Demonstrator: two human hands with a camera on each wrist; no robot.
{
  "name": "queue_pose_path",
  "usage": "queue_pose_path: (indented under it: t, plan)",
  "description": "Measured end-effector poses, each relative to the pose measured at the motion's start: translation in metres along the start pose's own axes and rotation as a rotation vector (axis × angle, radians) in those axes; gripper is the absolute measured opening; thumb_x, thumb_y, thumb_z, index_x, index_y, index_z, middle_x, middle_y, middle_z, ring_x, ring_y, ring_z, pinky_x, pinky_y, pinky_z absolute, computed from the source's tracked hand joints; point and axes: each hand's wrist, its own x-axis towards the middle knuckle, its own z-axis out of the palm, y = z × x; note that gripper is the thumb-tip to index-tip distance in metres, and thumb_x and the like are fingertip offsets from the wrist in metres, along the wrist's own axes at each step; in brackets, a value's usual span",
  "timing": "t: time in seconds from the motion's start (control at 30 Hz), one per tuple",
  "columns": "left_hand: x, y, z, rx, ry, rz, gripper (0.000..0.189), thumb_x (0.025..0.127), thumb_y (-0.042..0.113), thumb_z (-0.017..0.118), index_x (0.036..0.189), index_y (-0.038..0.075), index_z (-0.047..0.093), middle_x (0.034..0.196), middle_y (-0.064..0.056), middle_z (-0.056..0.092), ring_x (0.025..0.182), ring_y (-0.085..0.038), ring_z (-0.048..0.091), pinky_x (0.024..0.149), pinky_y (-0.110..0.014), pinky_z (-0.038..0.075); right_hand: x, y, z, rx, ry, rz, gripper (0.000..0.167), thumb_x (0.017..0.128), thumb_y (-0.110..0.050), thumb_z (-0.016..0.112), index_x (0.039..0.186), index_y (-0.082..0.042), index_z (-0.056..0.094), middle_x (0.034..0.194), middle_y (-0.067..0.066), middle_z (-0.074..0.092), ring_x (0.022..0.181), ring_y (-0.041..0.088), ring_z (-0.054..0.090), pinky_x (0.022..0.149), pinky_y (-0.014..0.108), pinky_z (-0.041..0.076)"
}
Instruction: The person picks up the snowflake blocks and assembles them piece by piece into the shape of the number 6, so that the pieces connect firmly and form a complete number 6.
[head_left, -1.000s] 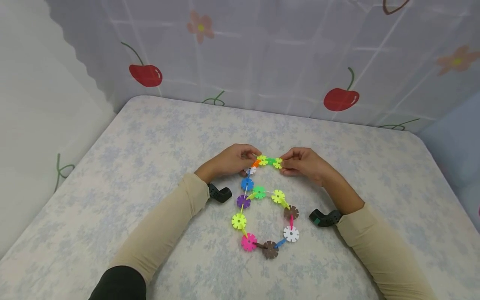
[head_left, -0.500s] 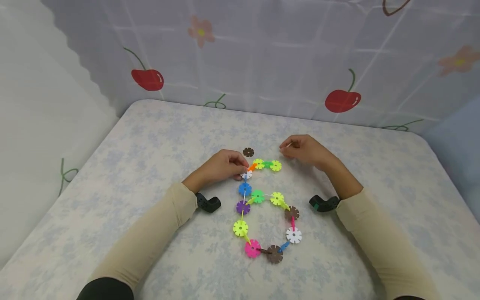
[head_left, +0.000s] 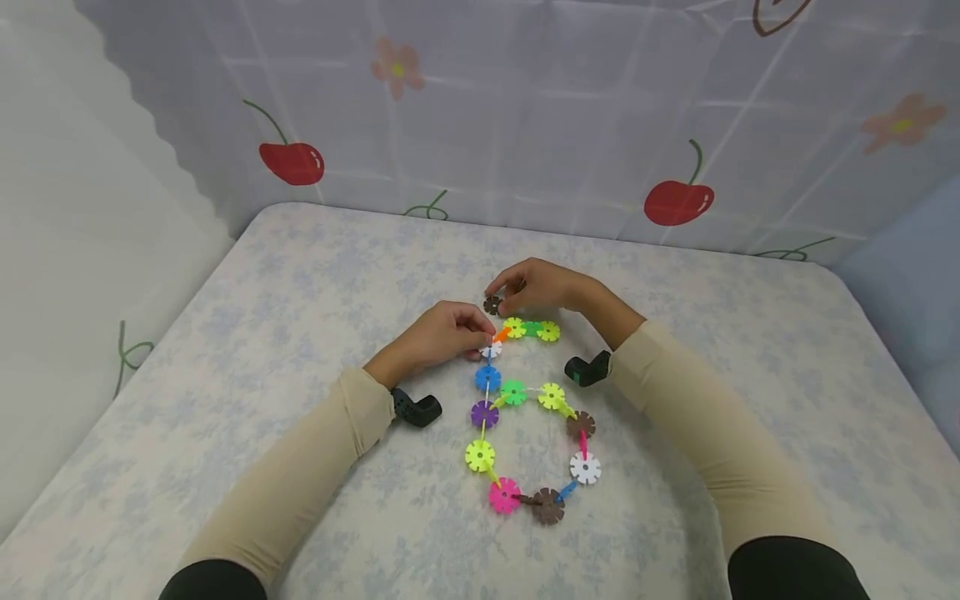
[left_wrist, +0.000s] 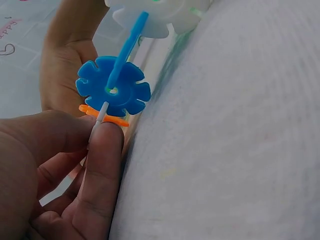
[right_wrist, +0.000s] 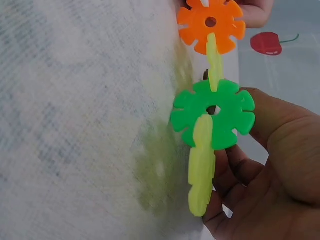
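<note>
A chain of notched plastic snowflake discs in many colours lies on the table, a closed ring with a hooked tail at its far end. My left hand pinches the white disc in the tail, between the blue disc and the orange disc. Beyond the tail, my right hand has thumb and fingers at the edges of a loose brown disc, pinching it. In the right wrist view, the tail's green disc and yellow disc stand in front of that hand and hide much of its grip.
The ring's pink disc and nearby brown disc lie closest to the person. A pale floral cloth covers the table. Behind its far edge hangs a curtain with cherries, and a white wall stands on the left.
My right hand has let go of the tail's end yellow disc and moved left to the loose brown disc. My left hand has drawn back slightly toward the white disc, uncovering the brown one.
</note>
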Motion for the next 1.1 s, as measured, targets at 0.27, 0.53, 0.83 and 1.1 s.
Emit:
queue_pose_path:
  t: [0.27,0.53,0.83,1.1]
  plan:
    - [0.0,0.001,0.001,-0.005,0.009,-0.005,0.01,0.098,0.006,0.065,0.104,0.003,0.072,0.093,-0.01,0.07,0.08,-0.022,0.069,0.076,-0.034,0.058,0.001,-0.004,0.004,-0.016,0.049,0.022,0.017,0.094,-0.002,0.071,0.11,-0.002,0.069,0.091,0.011,0.065,0.082,0.024,0.056,0.076,0.034,0.047]
    - [0.0,0.002,0.003,-0.011,0.007,-0.031,0.013,0.099,0.007,0.065,0.11,0.003,0.071,0.096,-0.011,0.069,0.081,-0.021,0.069,0.076,-0.033,0.058,-0.02,0.009,-0.01,0.022,0.187,0.103,0.013,0.1,-0.011,0.066,0.11,-0.004,0.066,0.104,0.01,0.065,0.095,0.026,0.056,0.081,0.037,0.047]
    - [0.002,0.0,0.003,0.026,0.02,-0.055,0.019,0.1,0.01,0.065,0.118,0.008,0.07,0.101,-0.011,0.066,0.082,-0.023,0.068,0.076,-0.033,0.058,-0.072,0.036,-0.02,0.038,0.247,0.144,0.014,0.1,-0.01,0.064,0.11,0.0,0.062,0.103,0.013,0.061,0.093,0.026,0.056,0.077,0.036,0.048]
    - [0.002,0.003,0.006,0.029,0.01,-0.05,0.025,0.101,0.011,0.064,0.125,0.008,0.068,0.113,-0.009,0.065,0.085,-0.022,0.068,0.075,-0.033,0.057,-0.111,0.046,0.0,-0.058,0.289,0.053,0.006,0.096,-0.004,0.067,0.101,-0.004,0.063,0.096,0.009,0.065,0.088,0.025,0.058,0.072,0.033,0.048]
